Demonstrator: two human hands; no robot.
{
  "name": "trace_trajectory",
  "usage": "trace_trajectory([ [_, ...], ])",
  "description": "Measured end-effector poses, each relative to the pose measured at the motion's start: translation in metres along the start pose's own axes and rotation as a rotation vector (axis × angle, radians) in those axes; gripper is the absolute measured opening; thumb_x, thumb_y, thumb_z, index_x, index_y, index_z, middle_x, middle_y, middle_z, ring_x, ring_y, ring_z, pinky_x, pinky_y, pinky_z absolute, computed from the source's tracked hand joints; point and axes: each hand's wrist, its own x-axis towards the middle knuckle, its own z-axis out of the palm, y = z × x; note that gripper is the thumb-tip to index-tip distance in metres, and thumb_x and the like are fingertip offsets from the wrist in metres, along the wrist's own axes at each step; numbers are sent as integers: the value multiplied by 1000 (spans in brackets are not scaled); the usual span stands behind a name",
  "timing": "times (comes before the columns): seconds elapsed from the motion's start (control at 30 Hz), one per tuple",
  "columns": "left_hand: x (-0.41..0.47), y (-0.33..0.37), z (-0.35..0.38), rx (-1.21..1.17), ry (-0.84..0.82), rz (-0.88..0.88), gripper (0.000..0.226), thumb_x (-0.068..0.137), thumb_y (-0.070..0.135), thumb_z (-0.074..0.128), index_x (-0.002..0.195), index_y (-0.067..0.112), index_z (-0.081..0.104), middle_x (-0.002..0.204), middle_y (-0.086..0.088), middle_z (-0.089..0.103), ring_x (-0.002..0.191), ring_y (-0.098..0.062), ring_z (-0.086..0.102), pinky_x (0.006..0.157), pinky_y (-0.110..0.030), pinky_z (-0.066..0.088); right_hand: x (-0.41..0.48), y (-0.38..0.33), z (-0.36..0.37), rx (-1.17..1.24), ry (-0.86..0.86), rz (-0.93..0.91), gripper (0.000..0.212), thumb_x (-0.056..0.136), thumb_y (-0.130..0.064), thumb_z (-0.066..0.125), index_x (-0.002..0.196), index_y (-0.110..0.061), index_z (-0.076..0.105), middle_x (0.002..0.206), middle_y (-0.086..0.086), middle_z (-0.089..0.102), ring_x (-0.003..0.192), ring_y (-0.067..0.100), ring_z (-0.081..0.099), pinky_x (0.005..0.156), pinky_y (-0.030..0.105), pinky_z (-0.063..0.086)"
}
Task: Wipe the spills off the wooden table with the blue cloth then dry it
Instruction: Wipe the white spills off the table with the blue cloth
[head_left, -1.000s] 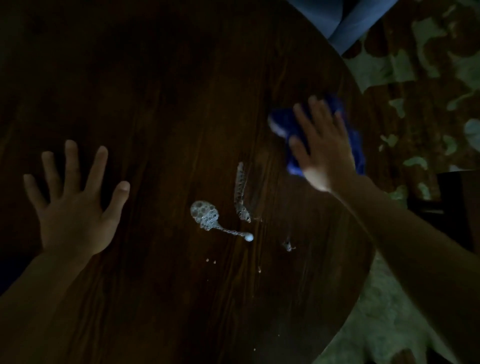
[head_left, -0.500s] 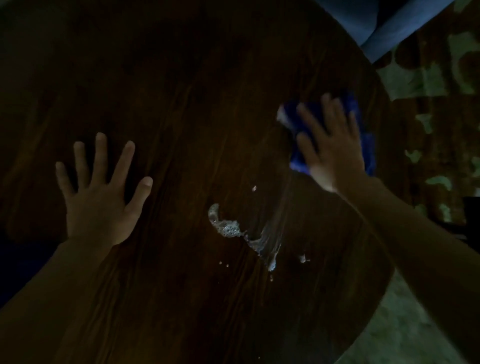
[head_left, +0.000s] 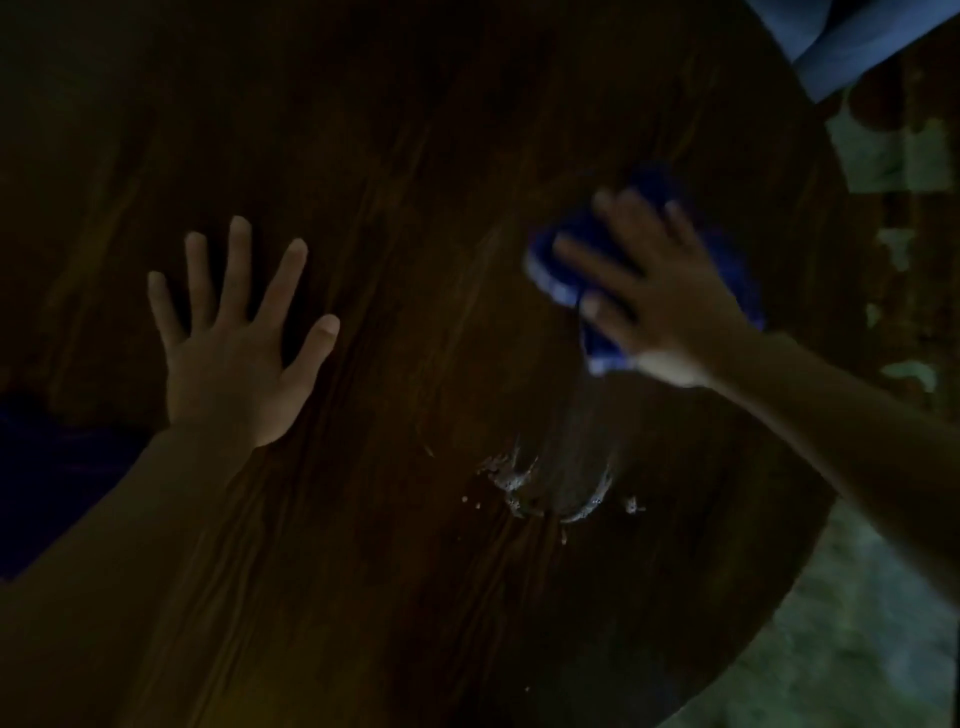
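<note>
**Cloth under right hand, far right of table; spill residue nearer the viewer**

Cloth (head_left: 566, 260): blue, bunched, lying on the table (head_left: 405, 171) towards its far right edge. Partly covered; blue shows past the fingertips on the far side, to the left of the hand and below the thumb. Blurred, so folds cannot be made out.

Right hand (head_left: 670, 306): flat on top of the cloth, palm down, fingers spread and extended, pressing rather than clutching. No finger seen curled around the fabric. Hand also blurred. Forearm runs in from the lower right, crossing the table edge.

Spill (head_left: 519, 480): foamy whitish residue on the wood, nearer the viewer than the cloth and well apart from it. Forms a rough arc with a thicker bubbly patch at its left end. A faint wet streak runs from the arc up towards the cloth. A few small droplets sit just left and just right of the arc.

Left hand (head_left: 234, 353): open, palm down, fingers splayed, resting flat on bare wood at centre left. Holds nothing. Well apart from spill and cloth.

Table: dark wood, round edge visible at right, grain running away from the viewer. Lighting very dim.

Surroundings: patterned floor (head_left: 883, 639) beyond the right edge; pale blue fabric (head_left: 852, 41) at top right, identity unclear.
</note>
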Motion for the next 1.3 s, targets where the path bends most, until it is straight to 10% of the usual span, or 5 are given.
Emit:
trace_trajectory([
  [0.13,2,-2,-2,-4,-1,9,74,97,76,10,162,43,-2,173,-2,-12,157,-33,-13,123,-64,-4,55,-44,-7,74,72,372,60,104,-61,12,160,-42,0,171,10,-1,157,32,-1,124,59,3],
  [0.37,1,1,-2,12,-4,-4,75,95,77,7,162,44,-5,173,-2,-14,157,-31,-16,124,-63,-5,-49,-80,8,-20,-121,-665,61,104,-60,28,161,-43,12,171,8,0,157,32,-3,125,58,-2],
  [0.67,2,-1,0,26,-9,-1,75,95,77,7,161,44,-7,173,-3,-14,157,-33,-15,123,-63,-6,81,-17,-7,129,123,583,60,104,-60,12,160,-42,7,171,8,3,157,30,1,125,57,2],
  [0.97,1,0,-4,-9,-29,14,75,96,77,8,162,44,-5,173,-2,-15,157,-31,-16,123,-64,-6,-69,-116,6,48,-162,-620,63,103,-58,38,160,-42,18,171,8,4,157,32,1,124,59,1],
  [1.3,4,-5,2,-30,-9,33,74,97,76,13,162,44,-5,173,-3,-12,157,-33,-14,121,-66,-7,-40,23,10,35,37,727,72,96,-66,-11,161,-39,4,171,5,-1,157,31,-5,123,62,8],
])
